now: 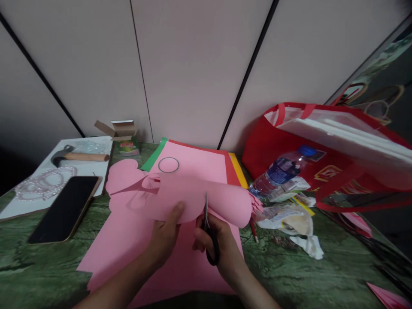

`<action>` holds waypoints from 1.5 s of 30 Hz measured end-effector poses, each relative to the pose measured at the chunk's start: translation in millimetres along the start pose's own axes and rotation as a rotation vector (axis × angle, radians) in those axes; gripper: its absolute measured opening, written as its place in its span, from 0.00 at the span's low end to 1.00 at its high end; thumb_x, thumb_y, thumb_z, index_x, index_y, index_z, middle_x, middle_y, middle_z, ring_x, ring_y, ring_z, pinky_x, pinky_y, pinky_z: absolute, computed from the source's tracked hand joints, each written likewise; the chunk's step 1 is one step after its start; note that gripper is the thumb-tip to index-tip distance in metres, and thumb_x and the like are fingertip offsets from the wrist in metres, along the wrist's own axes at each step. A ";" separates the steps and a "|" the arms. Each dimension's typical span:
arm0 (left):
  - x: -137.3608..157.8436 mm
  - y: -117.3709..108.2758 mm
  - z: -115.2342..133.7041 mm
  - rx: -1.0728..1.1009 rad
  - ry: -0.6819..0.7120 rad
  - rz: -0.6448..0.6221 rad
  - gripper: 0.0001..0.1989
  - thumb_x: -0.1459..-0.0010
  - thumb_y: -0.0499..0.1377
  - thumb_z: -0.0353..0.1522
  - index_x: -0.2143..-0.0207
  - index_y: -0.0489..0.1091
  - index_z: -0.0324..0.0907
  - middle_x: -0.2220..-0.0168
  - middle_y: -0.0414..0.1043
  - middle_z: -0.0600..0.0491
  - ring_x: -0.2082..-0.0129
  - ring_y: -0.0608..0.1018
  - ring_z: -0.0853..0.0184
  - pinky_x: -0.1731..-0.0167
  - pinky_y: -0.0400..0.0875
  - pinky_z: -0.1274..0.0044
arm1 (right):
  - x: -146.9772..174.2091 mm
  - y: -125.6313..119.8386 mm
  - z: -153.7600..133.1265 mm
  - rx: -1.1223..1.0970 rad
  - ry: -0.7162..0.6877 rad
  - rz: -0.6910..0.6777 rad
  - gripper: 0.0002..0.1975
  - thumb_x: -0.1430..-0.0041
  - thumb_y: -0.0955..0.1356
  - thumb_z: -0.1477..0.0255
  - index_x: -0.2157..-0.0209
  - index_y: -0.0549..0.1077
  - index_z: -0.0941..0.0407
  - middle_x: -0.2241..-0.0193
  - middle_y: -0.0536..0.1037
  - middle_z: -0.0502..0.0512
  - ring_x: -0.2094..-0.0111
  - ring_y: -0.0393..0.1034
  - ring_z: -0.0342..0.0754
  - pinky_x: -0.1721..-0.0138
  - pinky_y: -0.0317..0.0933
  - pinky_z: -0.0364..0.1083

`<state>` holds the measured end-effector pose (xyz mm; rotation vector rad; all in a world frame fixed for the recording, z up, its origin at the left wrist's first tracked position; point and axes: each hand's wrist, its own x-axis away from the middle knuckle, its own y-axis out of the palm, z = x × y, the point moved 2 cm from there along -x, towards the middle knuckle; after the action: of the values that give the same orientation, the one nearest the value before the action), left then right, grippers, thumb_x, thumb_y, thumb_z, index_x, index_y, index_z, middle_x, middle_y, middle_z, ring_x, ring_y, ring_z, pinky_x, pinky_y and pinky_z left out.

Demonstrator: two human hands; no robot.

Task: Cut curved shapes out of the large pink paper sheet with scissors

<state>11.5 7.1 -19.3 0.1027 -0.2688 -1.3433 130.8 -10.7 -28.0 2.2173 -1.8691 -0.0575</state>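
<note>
My left hand (169, 231) pinches the lower edge of a curling pink paper sheet (183, 193), thumb on top. In my right hand (219, 240) is a pair of scissors (206, 214) with black handles. Its blades point away from me and sit at the paper's edge, where a cut runs in. Right of the blades the paper bends into a roll (230, 204). Beneath lie more pink sheets (199, 266), and a cut pink piece with rounded edges (124, 176) rests to the left.
A phone (66, 210), a hammer (83, 156), a bead string (45, 184) and a small box (127, 143) are on the left. A water bottle (283, 171) leans against a red bag (257, 146) at right. Nearby are plastic wrappers (289, 219) and a red pencil (253, 231).
</note>
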 end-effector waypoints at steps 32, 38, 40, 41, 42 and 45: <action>-0.3 2.1 6.0 0.033 -0.007 0.051 0.07 0.53 0.58 0.36 0.75 0.70 0.41 0.73 0.75 0.52 0.64 0.75 0.58 0.64 0.70 0.71 | 2.0 -1.3 4.8 -0.015 0.014 -0.024 0.13 0.52 0.69 0.64 0.78 0.63 0.57 0.88 0.62 0.41 0.86 0.58 0.38 0.82 0.52 0.39; 0.1 5.6 9.6 0.132 0.013 -0.003 0.08 0.53 0.58 0.35 0.71 0.71 0.40 0.71 0.76 0.51 0.64 0.76 0.59 0.62 0.70 0.72 | 2.7 -1.4 4.3 -0.010 0.022 -0.023 0.13 0.53 0.69 0.64 0.78 0.63 0.57 0.88 0.62 0.41 0.86 0.59 0.39 0.83 0.51 0.39; 0.2 6.2 8.8 0.154 -0.005 -0.039 0.08 0.52 0.57 0.35 0.70 0.71 0.40 0.70 0.76 0.51 0.65 0.76 0.60 0.63 0.71 0.72 | 2.6 -1.1 5.2 -0.003 0.027 -0.018 0.13 0.53 0.69 0.64 0.78 0.63 0.57 0.88 0.62 0.41 0.86 0.58 0.38 0.84 0.50 0.39; 0.2 6.2 8.5 0.155 -0.013 -0.051 0.08 0.51 0.56 0.35 0.70 0.71 0.40 0.70 0.76 0.50 0.65 0.76 0.61 0.63 0.71 0.73 | 2.5 -1.0 6.0 -0.008 0.028 -0.014 0.13 0.53 0.69 0.65 0.78 0.63 0.57 0.88 0.61 0.41 0.87 0.58 0.38 0.84 0.50 0.39; 0.2 6.2 8.5 0.154 -0.015 -0.057 0.08 0.51 0.56 0.35 0.69 0.71 0.40 0.70 0.76 0.50 0.65 0.76 0.61 0.64 0.71 0.73 | 2.4 -0.9 7.0 -0.020 0.027 -0.011 0.13 0.53 0.69 0.65 0.78 0.63 0.57 0.88 0.61 0.41 0.87 0.58 0.38 0.84 0.50 0.39; -0.7 5.3 9.8 0.136 0.004 -0.024 0.08 0.52 0.57 0.34 0.70 0.70 0.39 0.69 0.76 0.50 0.64 0.76 0.61 0.63 0.70 0.73 | 2.1 -1.1 9.9 -0.050 0.024 -0.010 0.11 0.53 0.69 0.67 0.78 0.63 0.58 0.88 0.61 0.41 0.87 0.57 0.37 0.84 0.51 0.39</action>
<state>14.0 9.8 -8.7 0.2233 -0.3563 -1.3478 130.4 -14.1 -37.7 2.1851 -1.8239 -0.0779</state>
